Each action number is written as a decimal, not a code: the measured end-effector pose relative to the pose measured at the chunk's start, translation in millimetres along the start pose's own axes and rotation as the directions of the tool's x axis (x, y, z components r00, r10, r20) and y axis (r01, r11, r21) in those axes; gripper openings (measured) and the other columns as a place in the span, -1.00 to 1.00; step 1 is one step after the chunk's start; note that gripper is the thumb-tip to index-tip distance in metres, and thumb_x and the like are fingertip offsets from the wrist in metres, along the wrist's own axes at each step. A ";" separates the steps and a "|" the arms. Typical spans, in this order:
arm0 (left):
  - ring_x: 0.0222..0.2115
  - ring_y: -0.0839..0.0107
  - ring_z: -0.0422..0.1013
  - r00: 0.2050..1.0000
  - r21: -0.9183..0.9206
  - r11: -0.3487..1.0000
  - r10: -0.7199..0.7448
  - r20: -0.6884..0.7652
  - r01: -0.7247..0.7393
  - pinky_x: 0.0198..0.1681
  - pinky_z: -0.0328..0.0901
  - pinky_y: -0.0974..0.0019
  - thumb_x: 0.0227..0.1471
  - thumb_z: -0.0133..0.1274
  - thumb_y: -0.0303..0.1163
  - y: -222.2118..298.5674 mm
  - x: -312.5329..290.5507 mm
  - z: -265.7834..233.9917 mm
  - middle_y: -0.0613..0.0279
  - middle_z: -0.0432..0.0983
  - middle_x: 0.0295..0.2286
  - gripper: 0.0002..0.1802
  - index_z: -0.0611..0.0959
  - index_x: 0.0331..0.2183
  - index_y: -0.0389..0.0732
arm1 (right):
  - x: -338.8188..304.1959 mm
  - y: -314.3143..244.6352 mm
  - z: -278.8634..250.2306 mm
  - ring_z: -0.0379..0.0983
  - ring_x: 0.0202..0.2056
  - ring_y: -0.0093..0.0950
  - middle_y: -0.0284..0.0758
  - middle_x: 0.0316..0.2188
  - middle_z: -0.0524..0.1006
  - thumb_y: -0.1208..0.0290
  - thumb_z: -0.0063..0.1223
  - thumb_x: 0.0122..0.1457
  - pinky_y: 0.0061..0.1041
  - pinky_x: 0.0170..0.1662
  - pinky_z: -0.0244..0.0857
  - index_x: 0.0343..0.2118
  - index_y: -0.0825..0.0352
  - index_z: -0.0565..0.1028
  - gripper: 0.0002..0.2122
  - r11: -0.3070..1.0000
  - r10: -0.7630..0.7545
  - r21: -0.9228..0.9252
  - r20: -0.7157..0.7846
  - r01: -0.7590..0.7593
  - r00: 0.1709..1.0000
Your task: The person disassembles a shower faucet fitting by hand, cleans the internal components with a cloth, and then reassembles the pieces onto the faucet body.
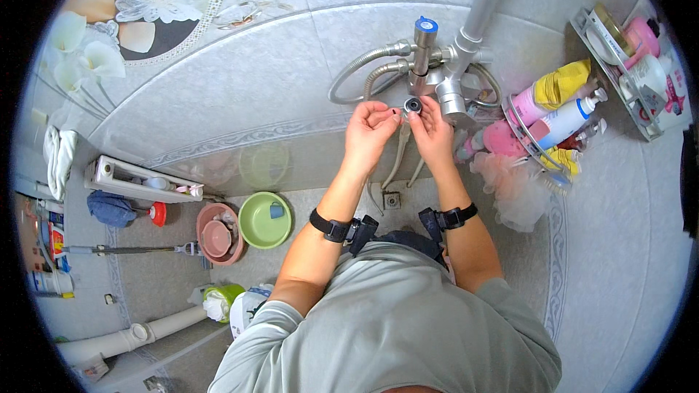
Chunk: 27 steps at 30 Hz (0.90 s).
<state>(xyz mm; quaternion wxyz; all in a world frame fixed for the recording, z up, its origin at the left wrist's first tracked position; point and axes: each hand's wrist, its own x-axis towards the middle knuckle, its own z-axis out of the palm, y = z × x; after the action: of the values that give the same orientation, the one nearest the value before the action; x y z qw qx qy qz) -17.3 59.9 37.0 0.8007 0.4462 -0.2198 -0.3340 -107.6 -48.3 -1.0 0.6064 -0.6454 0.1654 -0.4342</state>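
In front of the wall-mounted shower mixer (pixel 425 54), my two hands are close together at chest height. My right hand (pixel 434 129) grips a small round metal fitting with a dark, ringed face (pixel 413 105); its exact kind does not show. Beside it, my left hand (pixel 372 131) is closed in a pinch, with a tiny dark piece (pixel 395 111) at its fingertips, too small to name. A blue-capped metal valve (pixel 427 25) stands just above the fitting. Braided hoses (pixel 348 76) loop to the left of the mixer.
To the right, a corner rack (pixel 526 131) holds several bottles, and a pink mesh sponge (pixel 510 185) hangs below. A higher shelf (pixel 619 73) carries more containers. On the floor stand a green basin (pixel 245 227) and a pink basin (pixel 231 252). A floor drain (pixel 392 200) lies below my hands.
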 end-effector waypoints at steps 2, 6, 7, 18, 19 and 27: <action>-0.29 0.42 0.49 0.999 0.085 0.996 0.041 -0.015 -0.039 -0.17 0.38 0.39 -0.02 0.11 -0.59 -0.7 -0.7 -2.2 0.07 0.54 -0.28 -0.83 0.51 -0.31 -0.33 | 0.2 2.0 -0.4 0.41 -0.09 -0.48 -0.18 -0.10 0.44 0.55 0.04 0.13 -0.53 -0.02 0.29 0.02 0.53 0.26 -0.61 1.000 -0.013 0.024 0.002 0.013 1.000; -0.29 0.50 0.47 0.995 0.308 0.947 0.100 -0.003 -0.094 -0.22 0.37 0.49 -0.04 0.15 -0.57 1.8 -4.9 -3.0 0.14 0.55 -0.31 -0.73 0.55 -0.22 -0.36 | -0.6 2.5 -0.9 0.41 -0.08 -0.48 -0.18 -0.08 0.43 0.56 0.06 0.13 -0.52 -0.01 0.29 0.02 0.53 0.26 -0.59 0.999 0.002 0.046 0.024 -0.003 1.000; -0.30 0.52 0.47 0.994 0.332 0.938 0.106 -0.007 -0.098 -0.23 0.37 0.50 -0.04 0.15 -0.56 2.8 -5.7 -2.2 0.16 0.56 -0.32 -0.73 0.56 -0.22 -0.37 | -0.9 2.4 -1.0 0.40 -0.08 -0.48 -0.18 -0.08 0.43 0.56 0.06 0.13 -0.52 -0.01 0.29 0.02 0.53 0.25 -0.59 0.998 0.003 0.055 0.031 -0.005 1.000; -0.41 0.53 0.48 0.994 0.416 0.905 0.106 -0.023 -0.087 -0.30 0.36 0.49 0.05 0.08 -0.48 2.2 -7.1 -1.5 0.22 0.56 -0.41 -0.79 0.59 -0.25 -0.39 | -2.5 2.8 -1.0 0.41 -0.08 -0.50 -0.19 -0.09 0.44 0.55 0.07 0.12 -0.54 -0.01 0.29 0.02 0.50 0.27 -0.60 0.998 -0.012 0.056 0.040 0.010 0.999; -0.42 0.53 0.47 0.994 0.414 0.906 0.110 -0.024 -0.090 -0.31 0.36 0.50 0.07 0.07 -0.46 2.5 -7.6 -0.9 0.23 0.56 -0.42 -0.79 0.59 -0.26 -0.39 | -2.4 3.2 -1.4 0.41 -0.08 -0.50 -0.20 -0.09 0.44 0.55 0.07 0.12 -0.55 -0.02 0.30 0.01 0.50 0.28 -0.60 0.999 -0.017 0.046 0.041 0.015 0.999; -0.52 0.55 0.40 0.996 0.456 0.889 0.080 -0.041 -0.053 -0.39 0.32 0.50 0.17 -0.04 -0.30 2.7 -7.7 -2.0 0.30 0.48 -0.53 -0.72 0.56 -0.33 -0.37 | -4.7 -1.8 -0.8 0.43 -0.11 -0.53 -0.25 -0.16 0.48 0.54 0.07 0.12 -0.56 -0.02 0.29 0.01 0.46 0.30 -0.62 1.000 -0.005 0.031 0.037 0.004 0.999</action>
<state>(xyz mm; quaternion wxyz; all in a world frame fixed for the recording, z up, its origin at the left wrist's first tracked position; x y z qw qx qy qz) -20.2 67.7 37.8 0.6914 0.6225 -0.2835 -0.2325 -111.4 -45.0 -1.1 0.6184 -0.6441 0.1459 -0.4259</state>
